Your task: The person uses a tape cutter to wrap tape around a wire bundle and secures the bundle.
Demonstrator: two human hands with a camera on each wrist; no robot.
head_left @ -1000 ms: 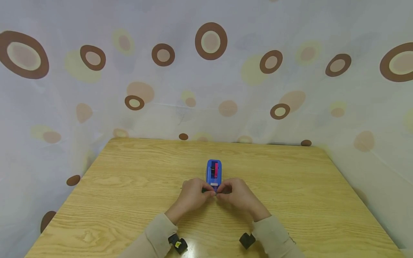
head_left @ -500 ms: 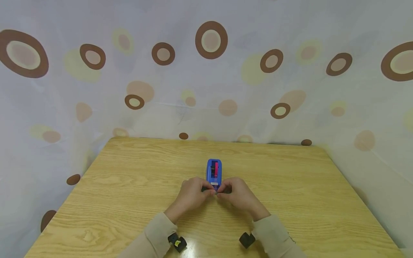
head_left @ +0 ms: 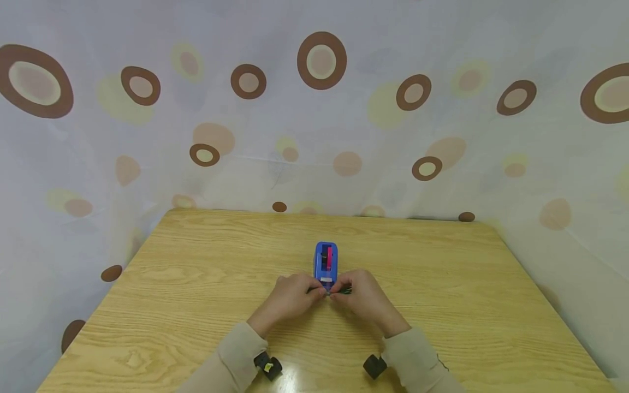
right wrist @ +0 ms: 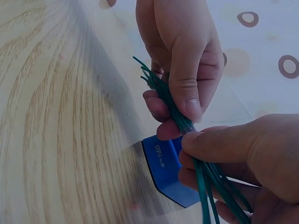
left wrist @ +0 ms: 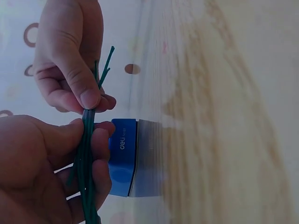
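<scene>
Both hands meet in front of a blue tape dispenser [head_left: 318,270] on the table. My left hand [head_left: 291,297] pinches a bundle of thin green strands [left wrist: 88,163] between thumb and fingers. Close beside it, my right hand [head_left: 362,297] pinches the same bundle, thumb tip nearly against the left one. Between the thumbs, a shiny clear band, seemingly tape [right wrist: 188,127], wraps the strands. Loose strand ends fan out past the fingers on both sides in the wrist views. The fingers hide much of the bundle's middle.
The dispenser carries a pink-and-black reel [head_left: 329,257] and stands just beyond the fingertips. Under it is a wooden table [head_left: 221,251], backed by a white curtain [head_left: 275,131] with brown circles. Black wrist mounts [head_left: 374,367] sit at the sleeves.
The hands have shifted only slightly, the fingers rolling at the bundle. Green strands now show beside the right fingers, and less green shows under the left hand. The dispenser stays put.
</scene>
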